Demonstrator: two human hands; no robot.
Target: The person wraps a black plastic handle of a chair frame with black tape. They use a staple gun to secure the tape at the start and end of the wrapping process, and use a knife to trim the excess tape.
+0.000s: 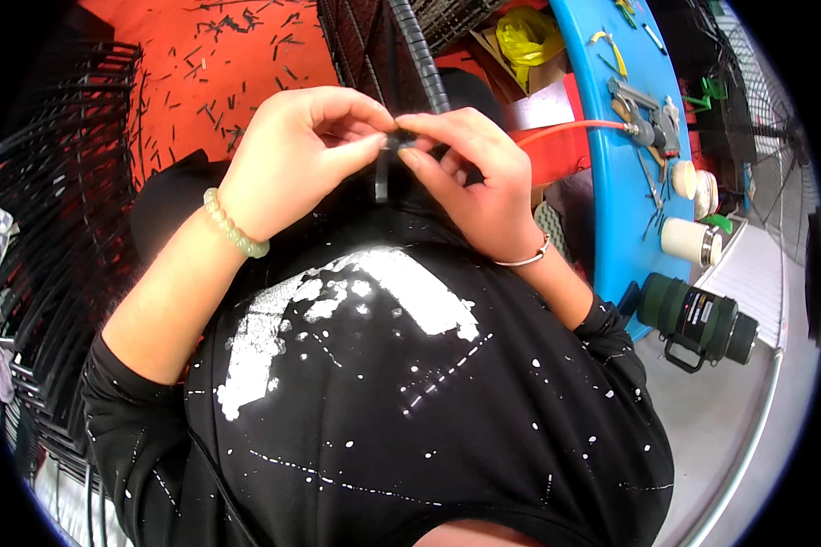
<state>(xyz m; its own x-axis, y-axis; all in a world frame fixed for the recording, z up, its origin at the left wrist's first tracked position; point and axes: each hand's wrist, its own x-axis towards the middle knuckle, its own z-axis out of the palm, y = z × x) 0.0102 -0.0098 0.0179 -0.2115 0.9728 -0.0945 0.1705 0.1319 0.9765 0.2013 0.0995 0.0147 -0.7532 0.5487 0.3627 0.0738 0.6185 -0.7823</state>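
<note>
Just in front of my chest, my left hand [294,141] and my right hand [485,173] meet fingertip to fingertip. Both are closed in a pinch around a small stretch of a dark flat strip [381,182], whose greyish end hangs down below the fingers. Its exact shape between the fingertips is blurred. Right beyond my hands stands a black woven frame [415,56], its curved edge wrapped with strip.
A blue table [593,109] on the right holds pliers [611,53], an air tool [652,128] with a red hose, and a white cup [689,239]. A dark green flask [693,319] is nearby. Black frames [73,164] stack at left; strip scraps litter the red floor [178,64].
</note>
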